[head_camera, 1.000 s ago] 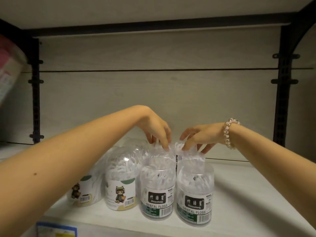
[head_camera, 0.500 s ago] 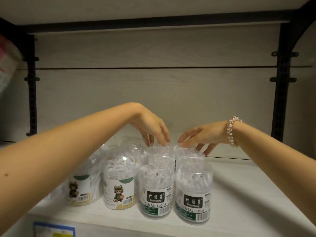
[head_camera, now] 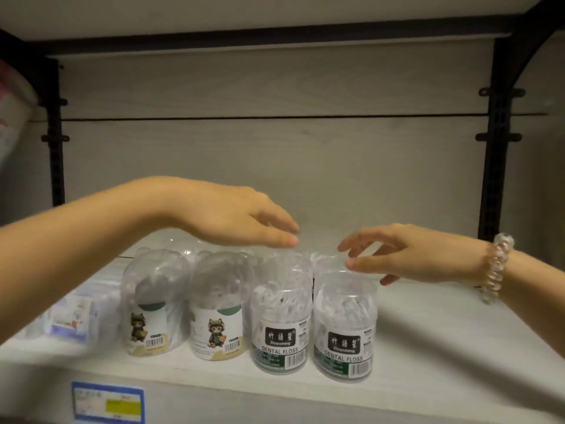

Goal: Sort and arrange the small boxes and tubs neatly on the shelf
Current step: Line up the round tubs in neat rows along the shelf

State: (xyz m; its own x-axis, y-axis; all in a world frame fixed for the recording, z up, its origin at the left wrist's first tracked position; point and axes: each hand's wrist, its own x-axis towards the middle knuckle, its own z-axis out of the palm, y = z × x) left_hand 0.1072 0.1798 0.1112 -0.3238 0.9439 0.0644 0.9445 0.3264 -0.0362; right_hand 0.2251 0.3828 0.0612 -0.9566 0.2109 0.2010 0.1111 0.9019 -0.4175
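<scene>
Two clear dental floss tubs with black labels stand side by side near the shelf's front, one on the left and one on the right. To their left stand two clear dome-topped tubs with cartoon cat labels; more clear tubs stand behind them. My left hand hovers just above the tubs, fingers spread, holding nothing. My right hand, with a bead bracelet on its wrist, hovers open above the right floss tub.
The white shelf board has bare surface to the right of the tubs. A small box with a purple label lies blurred at the left. Black uprights frame the bay. A blue price tag sits on the shelf's front edge.
Both hands have lifted off the tops of the rear floss tubs and drawn apart, fingers opening. The view has shifted slightly, showing more of the front row.
</scene>
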